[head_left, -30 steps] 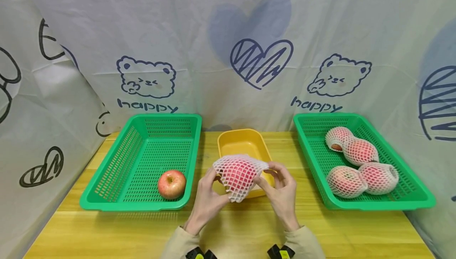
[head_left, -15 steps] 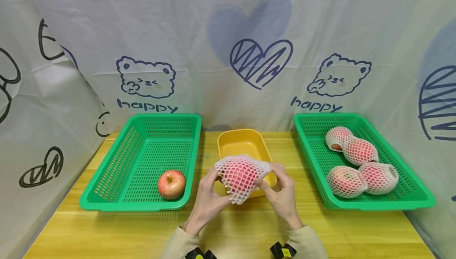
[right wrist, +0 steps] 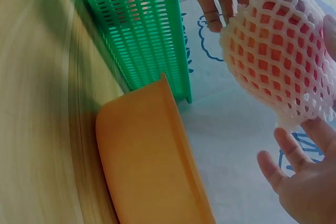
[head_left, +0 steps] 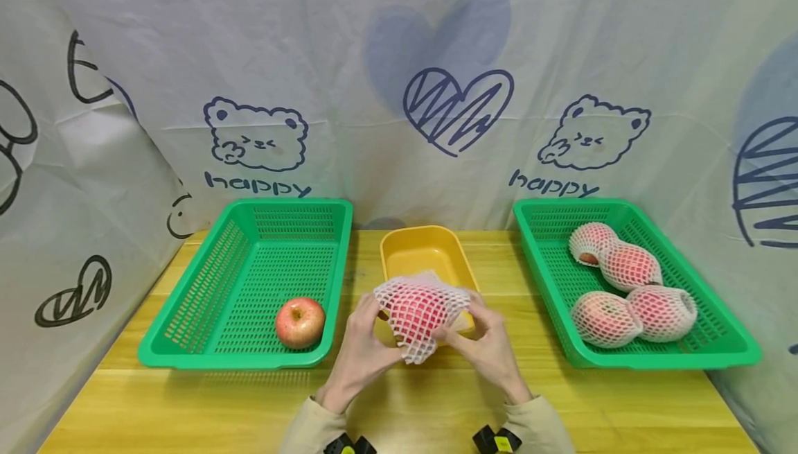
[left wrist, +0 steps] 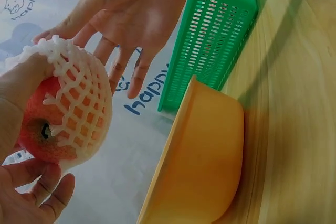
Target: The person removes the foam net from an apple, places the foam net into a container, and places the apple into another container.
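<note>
A red apple (left wrist: 50, 149) sits partly inside a white foam net sleeve (head_left: 419, 305) held above the table's middle. In the left wrist view its stem end shows bare beyond the net's edge. My left hand (head_left: 358, 351) grips the apple and net from the left, thumb near the net's lower tip. From the right, my right hand (head_left: 489, 348) pinches the net, thumb on its front and index finger at its upper right edge. Its other fingers spread out in the left wrist view.
Behind and below the hands stands a yellow tray (head_left: 460, 256) with some white netting. A green basket (head_left: 346, 267) on the left holds one bare apple (head_left: 300, 323). Another green basket (head_left: 530, 267) on the right holds several netted fruits (head_left: 631, 265). A printed cloth (head_left: 374, 163) hangs behind.
The right hand has shifted slightly inward, its thumb farther left across the net. The net's right corner, earlier stretched outward, is drawn in, and its lower tip sits a little lower. The left hand stays nearly still.
</note>
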Action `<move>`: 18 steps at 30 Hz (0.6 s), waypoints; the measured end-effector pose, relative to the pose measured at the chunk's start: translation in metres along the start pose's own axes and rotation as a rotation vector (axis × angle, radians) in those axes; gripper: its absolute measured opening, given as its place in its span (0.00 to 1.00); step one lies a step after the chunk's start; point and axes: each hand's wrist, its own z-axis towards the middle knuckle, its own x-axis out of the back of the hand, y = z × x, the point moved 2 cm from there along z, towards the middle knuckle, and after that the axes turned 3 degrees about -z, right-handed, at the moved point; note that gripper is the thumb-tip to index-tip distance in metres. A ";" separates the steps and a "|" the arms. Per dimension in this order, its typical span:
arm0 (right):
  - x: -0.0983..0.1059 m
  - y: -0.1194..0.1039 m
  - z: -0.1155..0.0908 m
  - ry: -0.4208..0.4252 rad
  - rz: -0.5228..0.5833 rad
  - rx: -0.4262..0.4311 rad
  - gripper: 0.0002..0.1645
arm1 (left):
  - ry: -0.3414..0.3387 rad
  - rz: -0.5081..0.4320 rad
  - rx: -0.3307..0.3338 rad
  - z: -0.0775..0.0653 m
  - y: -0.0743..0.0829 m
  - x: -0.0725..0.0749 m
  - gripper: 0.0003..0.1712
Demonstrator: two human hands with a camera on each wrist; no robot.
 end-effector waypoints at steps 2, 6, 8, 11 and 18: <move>0.000 0.001 0.000 -0.015 0.006 0.004 0.23 | -0.016 0.008 0.001 0.000 0.001 0.000 0.42; 0.002 0.002 0.000 -0.010 0.036 0.017 0.18 | -0.038 -0.022 0.027 0.001 0.004 0.000 0.43; 0.003 0.002 0.000 0.006 0.059 0.003 0.16 | -0.043 -0.035 0.038 0.002 0.005 -0.001 0.43; 0.003 0.003 0.001 0.041 0.089 -0.030 0.13 | -0.040 -0.038 0.042 0.002 0.005 -0.001 0.43; 0.003 0.005 0.001 0.135 0.103 0.007 0.07 | -0.053 -0.060 0.055 0.000 0.003 -0.002 0.43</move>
